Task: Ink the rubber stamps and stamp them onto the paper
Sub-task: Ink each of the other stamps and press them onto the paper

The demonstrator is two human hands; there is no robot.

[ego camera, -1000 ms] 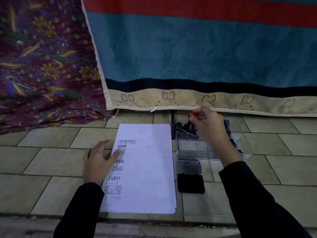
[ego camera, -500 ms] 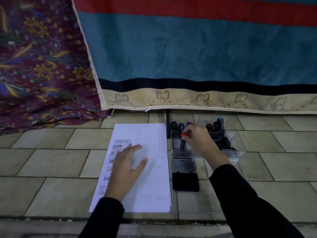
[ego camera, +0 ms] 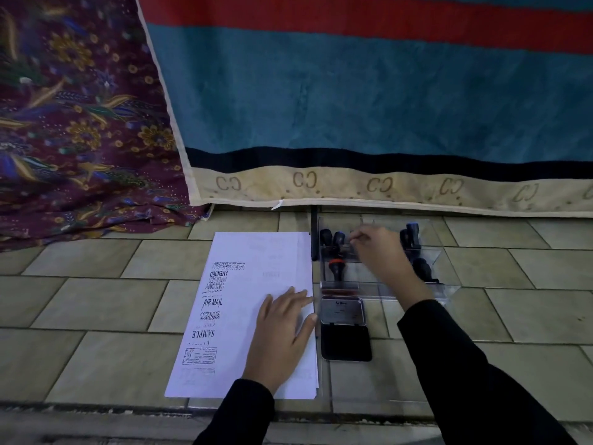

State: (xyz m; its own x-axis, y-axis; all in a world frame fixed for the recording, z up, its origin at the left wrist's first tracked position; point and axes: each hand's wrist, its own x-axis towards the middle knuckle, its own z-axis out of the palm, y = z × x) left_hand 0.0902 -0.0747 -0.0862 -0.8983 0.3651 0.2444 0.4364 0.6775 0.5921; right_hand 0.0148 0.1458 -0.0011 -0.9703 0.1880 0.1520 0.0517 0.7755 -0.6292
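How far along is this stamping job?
Done: one column of impressions fills the left side of the paper. In hand: left hand presses it flat; right hand reaches among stamps in the clear tray. Left: ink one on the open ink pad, stamp the blank right half.

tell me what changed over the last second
The left hand slid across the paper from its left edge to its right side. The right hand set the red-ringed stamp down in the tray, let go, and reached to the back row. Paper and ink pad stayed put.
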